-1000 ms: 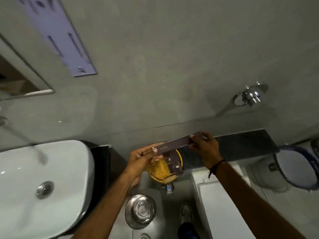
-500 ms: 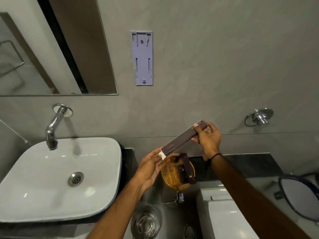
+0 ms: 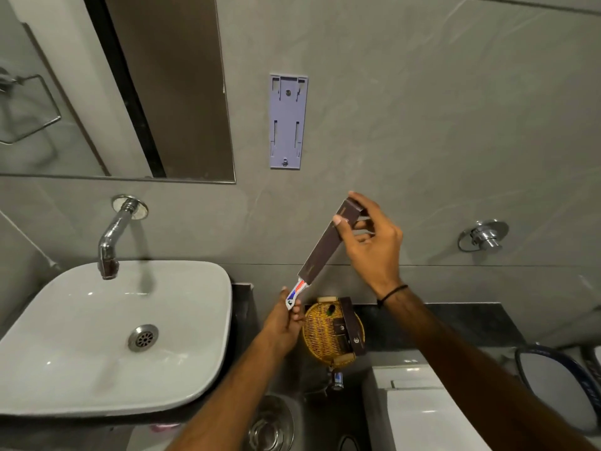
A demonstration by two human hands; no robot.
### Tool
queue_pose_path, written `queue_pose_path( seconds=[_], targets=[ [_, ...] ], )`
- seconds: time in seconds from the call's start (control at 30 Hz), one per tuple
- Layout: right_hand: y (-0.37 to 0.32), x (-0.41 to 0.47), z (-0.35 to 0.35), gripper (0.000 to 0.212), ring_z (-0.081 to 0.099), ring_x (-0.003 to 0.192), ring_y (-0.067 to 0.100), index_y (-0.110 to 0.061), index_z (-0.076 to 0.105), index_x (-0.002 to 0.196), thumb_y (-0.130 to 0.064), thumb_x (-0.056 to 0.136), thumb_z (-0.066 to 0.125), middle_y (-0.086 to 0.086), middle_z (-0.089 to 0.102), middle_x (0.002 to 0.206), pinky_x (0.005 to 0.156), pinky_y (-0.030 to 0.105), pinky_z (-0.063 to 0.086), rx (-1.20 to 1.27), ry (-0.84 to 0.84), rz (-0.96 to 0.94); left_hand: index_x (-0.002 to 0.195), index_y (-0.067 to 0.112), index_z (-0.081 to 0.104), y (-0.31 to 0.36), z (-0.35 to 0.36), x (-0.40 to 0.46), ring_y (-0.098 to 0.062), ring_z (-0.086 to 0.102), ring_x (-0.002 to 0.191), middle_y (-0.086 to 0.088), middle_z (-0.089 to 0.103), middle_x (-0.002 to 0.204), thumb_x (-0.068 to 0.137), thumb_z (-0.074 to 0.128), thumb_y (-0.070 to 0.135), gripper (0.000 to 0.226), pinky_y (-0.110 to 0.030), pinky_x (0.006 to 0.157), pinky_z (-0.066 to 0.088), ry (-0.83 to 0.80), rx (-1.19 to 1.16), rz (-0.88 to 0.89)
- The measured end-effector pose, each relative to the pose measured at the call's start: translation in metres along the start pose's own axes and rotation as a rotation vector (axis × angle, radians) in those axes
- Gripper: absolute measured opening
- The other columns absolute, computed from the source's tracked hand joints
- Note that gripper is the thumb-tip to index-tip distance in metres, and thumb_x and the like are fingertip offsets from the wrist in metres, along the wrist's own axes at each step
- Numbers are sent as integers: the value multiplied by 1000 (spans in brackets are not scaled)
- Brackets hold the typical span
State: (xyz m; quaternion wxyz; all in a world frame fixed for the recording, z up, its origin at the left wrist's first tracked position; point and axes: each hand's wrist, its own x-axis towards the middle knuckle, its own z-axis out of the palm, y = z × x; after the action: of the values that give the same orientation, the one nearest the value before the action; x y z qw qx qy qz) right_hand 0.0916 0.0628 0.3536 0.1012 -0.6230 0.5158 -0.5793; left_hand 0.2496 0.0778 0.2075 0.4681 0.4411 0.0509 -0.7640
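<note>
1. Long dark brown box (image 3: 325,252) is up in the air in front of the grey wall. It is tilted, with the upper end to the right and the open lower end down-left.
2. Tube (image 3: 295,293), white with red and blue print, sticks partway out of the box's lower end. The rest of it is hidden inside.
3. Right hand (image 3: 370,242) has the box's upper end, grip clamped on it. The thumb lies on the near face and the fingers curl behind.
4. Left hand (image 3: 283,320) is lower, with its grip pinched on the exposed end of the tube.
5. Thin black band (image 3: 392,292) sits on the right wrist.
6. Round woven basket (image 3: 320,336) sits just under the hands on the dark counter (image 3: 439,323), close to the wall.
7. Small brown boxes (image 3: 349,327) lie in the basket's right side, one reaching past the rim.
8. White sink (image 3: 81,336) is left of the basket, with the drain in its middle. A chrome tap (image 3: 112,236) comes out of the wall over its back edge.
9. Mirror (image 3: 113,86) hangs upper left. A pale purple bracket (image 3: 287,122) is fixed to the wall right of it, above the box and well apart from it.
10. Chrome valve (image 3: 484,236) is on the wall far right, about level with the right hand.
11. White toilet tank (image 3: 419,415) is at bottom right, below the counter edge.
12. Steel bowl (image 3: 270,428) is at the bottom edge between the forearms, blurry.
</note>
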Motion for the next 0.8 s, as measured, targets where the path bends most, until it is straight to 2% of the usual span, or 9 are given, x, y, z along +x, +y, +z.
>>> queue_pose_path(
  seconds=[0.13, 0.2, 0.33, 0.43, 0.53, 0.6, 0.63, 0.73, 0.8],
  targets=[
    [10, 29, -13, 44, 64, 68, -2, -22, 61, 132, -24, 90, 73, -9, 63, 98, 63, 16, 60, 176, 217, 206, 100, 0, 66, 17, -12, 5, -6, 46, 31, -2, 61, 44, 101, 62, 37, 38, -15, 33, 39, 68, 154, 107],
    [20, 45, -30, 41, 70, 67, 4, -23, 61, 129, -21, 90, 75, -4, 67, 104, 57, 25, 63, 263, 340, 311, 91, 4, 66, 23, -11, 8, -6, 42, 31, 1, 54, 39, 102, 62, 34, 33, -15, 33, 37, 78, 204, 164],
    [43, 60, -61, 31, 73, 87, 16, -27, 60, 121, -20, 92, 71, 7, 67, 119, 53, 28, 64, 367, 526, 496, 82, 9, 67, 34, -13, 15, -5, 37, 30, 3, 45, 39, 103, 62, 24, 26, -16, 32, 34, 88, 241, 225],
    [66, 58, -81, 26, 68, 93, 21, -25, 55, 125, -18, 99, 56, 4, 66, 111, 56, 36, 66, 449, 562, 741, 85, 7, 67, 38, -17, 20, -5, 39, 31, 3, 48, 40, 101, 65, 20, 21, -16, 32, 36, 97, 259, 250],
    [83, 38, -77, 15, 70, 77, 27, -14, 53, 113, -25, 104, 47, 14, 70, 99, 53, 35, 59, 543, 300, 1140, 81, 8, 64, 40, -17, 24, -6, 40, 31, 2, 48, 40, 100, 66, 17, 21, -17, 31, 35, 114, 301, 289],
    [87, 17, -63, 24, 68, 63, 24, -7, 56, 97, -30, 103, 53, 16, 71, 79, 52, 33, 58, 609, 114, 1360, 79, 9, 61, 40, -17, 26, -6, 39, 30, 3, 48, 38, 100, 65, 16, 23, -16, 31, 33, 110, 322, 317],
    [89, 5, -53, 25, 66, 63, 22, -6, 57, 95, -30, 100, 59, 14, 68, 79, 51, 31, 59, 620, 52, 1430, 78, 9, 61, 40, -17, 27, -5, 39, 30, 4, 48, 38, 100, 65, 15, 23, -16, 31, 33, 109, 329, 326],
    [91, -38, -20, 21, 68, 71, 24, -4, 55, 108, -18, 96, 66, 14, 66, 97, 50, 31, 62, 654, -135, 1551, 77, 8, 61, 40, -19, 30, -4, 40, 31, 5, 49, 38, 100, 65, 13, 24, -16, 31, 33, 119, 346, 352],
    [91, -66, 2, 19, 74, 62, 22, -6, 58, 112, -14, 96, 65, 14, 75, 85, 49, 31, 62, 605, -333, 1563, 77, 8, 62, 42, -21, 28, -4, 40, 31, 5, 49, 38, 100, 65, 14, 24, -16, 32, 34, 117, 363, 359]
  ],
)
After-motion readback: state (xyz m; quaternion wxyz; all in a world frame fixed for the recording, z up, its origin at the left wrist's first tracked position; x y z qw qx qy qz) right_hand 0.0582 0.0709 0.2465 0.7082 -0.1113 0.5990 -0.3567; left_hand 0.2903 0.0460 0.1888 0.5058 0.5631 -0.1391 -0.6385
